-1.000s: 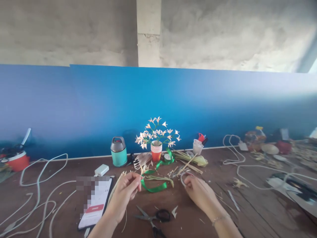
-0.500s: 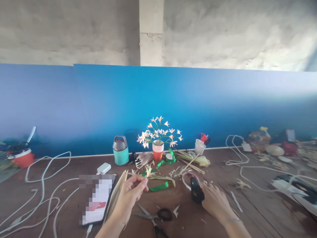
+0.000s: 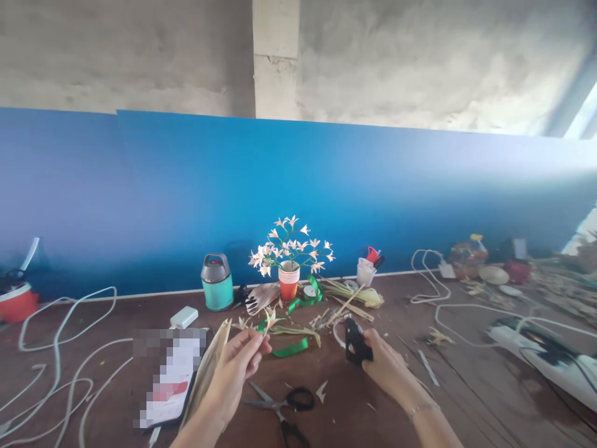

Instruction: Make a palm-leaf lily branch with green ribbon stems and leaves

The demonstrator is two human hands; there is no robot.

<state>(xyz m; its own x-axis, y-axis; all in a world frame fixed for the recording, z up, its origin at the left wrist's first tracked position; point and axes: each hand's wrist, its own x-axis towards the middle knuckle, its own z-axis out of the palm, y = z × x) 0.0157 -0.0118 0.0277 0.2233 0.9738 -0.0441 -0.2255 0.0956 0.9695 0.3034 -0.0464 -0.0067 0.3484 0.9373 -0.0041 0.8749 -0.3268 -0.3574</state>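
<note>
Bucket (image 3: 17,306) in red, cut off at the left edge, sits far left on a brown table (image 3: 387,430), its dark contents hard to make out. White cables (image 3: 56,358) loop beside it, some running out of sight. Next lies a phone (image 3: 170,373), its screen blurred into blocks; a pale husk (image 3: 201,386) shows partly, behind the left forearm. The left hand (image 3: 236,361) pinches a small pale flower (image 3: 270,319) between thumb and fingertips, near centre; it stands roughly upright, long axis vertical, petals spread upward, its lower end hidden by the fingers. Nearer, open scissors (image 3: 277,406) aim their blades left and far, one handle running off the bottom edge. Far centre, white blossoms (image 3: 301,246) fan out over stacked paper cups (image 3: 289,289). Farther right, the right hand (image 3: 387,367) grasps a black device (image 3: 357,343) by its right side, some fingers hidden; its long axis slants from far left to near right, and I cannot tell what it is. At far right, a white strip (image 3: 555,370) bears dark things too blurred to name.
</note>
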